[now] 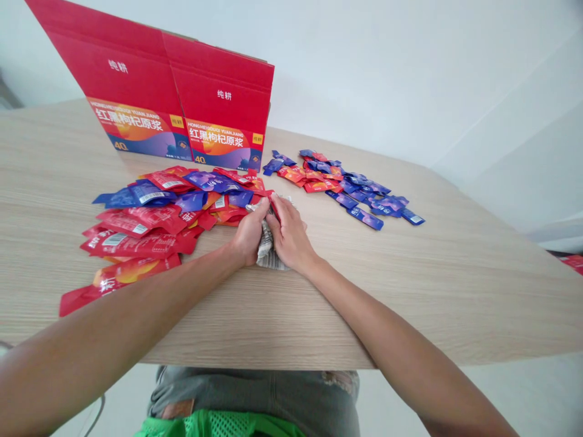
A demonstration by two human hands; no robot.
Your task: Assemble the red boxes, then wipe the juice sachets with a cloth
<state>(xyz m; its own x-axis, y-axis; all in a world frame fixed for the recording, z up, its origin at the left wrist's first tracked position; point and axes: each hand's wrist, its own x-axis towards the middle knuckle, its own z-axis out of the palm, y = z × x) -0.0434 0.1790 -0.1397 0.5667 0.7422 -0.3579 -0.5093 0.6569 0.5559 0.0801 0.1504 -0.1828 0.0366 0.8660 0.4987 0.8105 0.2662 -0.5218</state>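
Both hands meet at the middle of the table around a crumpled grey striped cloth (271, 258) and a red sachet (274, 210) that shows between the fingers. My left hand (250, 235) closes on the cloth from the left, and my right hand (291, 235) presses in from the right. Most of the sachet is hidden by the fingers. Just left of my hands lies a heap of larger red and blue sachets (155, 220), some with white barcodes. Beyond and to the right is a looser spread of small red and blue sachets (359, 188).
A tall red printed carton (182, 115) stands upright at the back left, behind the larger heap. The pale wooden table (410, 291) meets a white wall at the back. Its front edge runs close to my lap.
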